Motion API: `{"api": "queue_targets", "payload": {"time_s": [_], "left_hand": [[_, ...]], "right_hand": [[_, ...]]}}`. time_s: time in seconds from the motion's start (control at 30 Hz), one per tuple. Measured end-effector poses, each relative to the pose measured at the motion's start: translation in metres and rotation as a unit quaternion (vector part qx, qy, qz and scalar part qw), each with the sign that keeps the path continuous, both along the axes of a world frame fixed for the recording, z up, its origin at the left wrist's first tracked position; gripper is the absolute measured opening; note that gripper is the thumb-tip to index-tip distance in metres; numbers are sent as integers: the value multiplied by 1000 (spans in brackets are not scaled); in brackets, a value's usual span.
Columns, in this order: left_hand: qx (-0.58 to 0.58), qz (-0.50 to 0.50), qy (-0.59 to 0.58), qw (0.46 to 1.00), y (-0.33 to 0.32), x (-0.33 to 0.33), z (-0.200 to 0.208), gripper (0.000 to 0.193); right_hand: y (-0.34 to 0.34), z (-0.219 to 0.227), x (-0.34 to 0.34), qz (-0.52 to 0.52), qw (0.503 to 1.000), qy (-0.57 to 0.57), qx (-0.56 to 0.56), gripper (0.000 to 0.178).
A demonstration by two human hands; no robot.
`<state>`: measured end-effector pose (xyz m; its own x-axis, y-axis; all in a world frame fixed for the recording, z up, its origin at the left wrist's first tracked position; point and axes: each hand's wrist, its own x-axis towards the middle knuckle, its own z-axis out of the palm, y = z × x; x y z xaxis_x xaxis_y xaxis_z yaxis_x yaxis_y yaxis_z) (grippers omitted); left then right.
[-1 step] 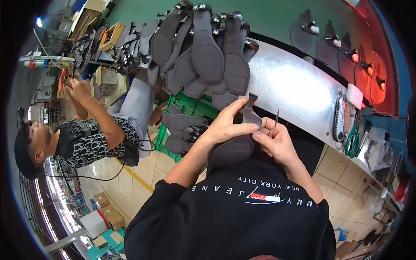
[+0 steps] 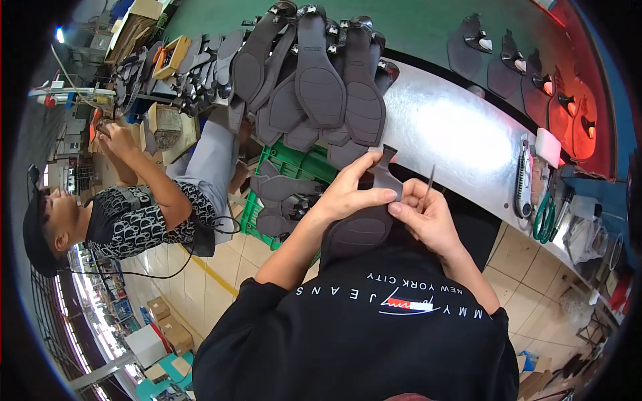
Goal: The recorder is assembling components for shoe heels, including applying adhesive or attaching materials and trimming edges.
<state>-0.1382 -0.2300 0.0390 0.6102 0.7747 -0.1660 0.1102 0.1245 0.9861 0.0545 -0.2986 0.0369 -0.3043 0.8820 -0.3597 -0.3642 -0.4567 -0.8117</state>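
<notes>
White capitals in two curved lines, upside down from this view, run across the wearer's black shirt [image 2: 348,347] beside a small blocky emblem with red and white in it. Just above the shirt, the left hand [image 2: 351,190] grasps a dark grey sole piece [image 2: 361,234] near its narrow end, thumb on top. The right hand [image 2: 424,214] pinches a thin tool [image 2: 430,177] that points upward, its fingertips close by the sole piece's edge; whether they touch it is hard to tell. Beyond lies the metal counter [image 2: 441,120], with a cutter knife [image 2: 523,180] and green-handled scissors [image 2: 545,217] at its right end. More soles [image 2: 321,93] overlap in a heap at its left. Farther left, a co-worker's black shirt [image 2: 134,220] bears repeated pale lettering.
</notes>
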Motion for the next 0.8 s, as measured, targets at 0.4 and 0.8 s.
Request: {"api": "queue_targets", "payload": {"time_s": [0.4, 0.8], "left_hand": [[-192, -2, -59, 980, -11, 16, 0, 58], [-189, -139, 5, 972, 8, 9, -1, 76]], "right_hand": [[-1, 12, 45, -68, 962, -240, 113, 28], [86, -29, 114, -225, 634, -705, 226, 24]]}}
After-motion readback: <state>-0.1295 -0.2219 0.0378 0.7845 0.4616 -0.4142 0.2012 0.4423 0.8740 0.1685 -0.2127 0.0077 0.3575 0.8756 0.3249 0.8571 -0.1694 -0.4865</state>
